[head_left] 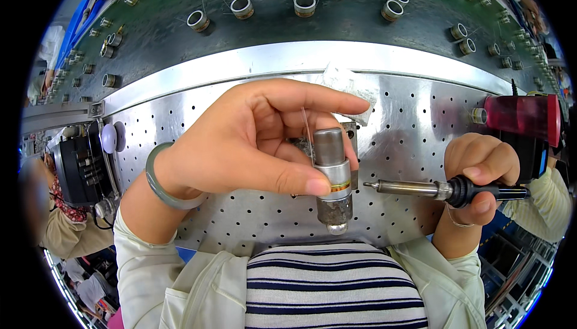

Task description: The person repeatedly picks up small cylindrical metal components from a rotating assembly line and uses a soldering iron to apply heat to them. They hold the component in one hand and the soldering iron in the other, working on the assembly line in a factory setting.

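Note:
My left hand [252, 143], with a grey-green bangle at its wrist, is closed on a silver metal ring [334, 176] that has a copper-coloured winding band. The ring sits around a dark metal cylinder [329, 147], whose rounded tip shows below it. My thumb presses the ring's side, the index finger stretches out above, and the other fingers curl behind. A fine wire [307, 126] rises beside the cylinder. In my right hand [481, 161] is a soldering iron [415, 189], pointing left. Its tip stops short of the ring, just to its right. A metal block [352, 143] is partly hidden behind the cylinder.
A perforated metal worktop [399, 130] lies beneath my hands. Beyond its silver rail [270, 58], a green belt [270, 31] carries several metal rings with wires. At the right stands a translucent red container [520, 118]; at the left, a black device [78, 170]. Other people sit at both sides.

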Demonstrator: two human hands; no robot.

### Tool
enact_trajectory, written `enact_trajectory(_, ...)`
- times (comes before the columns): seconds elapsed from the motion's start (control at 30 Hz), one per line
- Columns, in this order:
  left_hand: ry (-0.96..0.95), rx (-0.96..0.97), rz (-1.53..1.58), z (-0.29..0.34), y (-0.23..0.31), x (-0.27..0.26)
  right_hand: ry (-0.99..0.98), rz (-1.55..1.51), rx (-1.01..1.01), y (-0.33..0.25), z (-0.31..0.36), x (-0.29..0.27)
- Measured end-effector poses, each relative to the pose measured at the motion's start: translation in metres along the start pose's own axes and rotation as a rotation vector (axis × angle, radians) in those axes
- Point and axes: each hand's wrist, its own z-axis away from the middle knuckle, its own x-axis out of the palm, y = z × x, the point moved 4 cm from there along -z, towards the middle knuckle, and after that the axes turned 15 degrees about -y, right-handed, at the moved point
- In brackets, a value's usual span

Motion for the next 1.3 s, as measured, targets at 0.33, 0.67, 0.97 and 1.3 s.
enact_trajectory(0.33,-0.029,-0.046,0.044,0.004,-0.003,-0.007,0.016,-0.227,0.027,0.009,0.001,0.006)
enact_trajectory(0.67,-0.034,-0.011,0.097,0.004,-0.005,-0.008,0.035,-0.207,0.017,0.013,0.001,0.006)
enact_trajectory(0.97,-0.038,-0.006,0.096,0.005,-0.005,-0.009,-0.052,-0.189,-0.016,0.015,-0.003,0.009)
enact_trajectory(1.3,-0.034,-0.015,0.105,0.007,-0.004,-0.009,-0.114,-0.17,-0.017,0.015,-0.004,0.009)
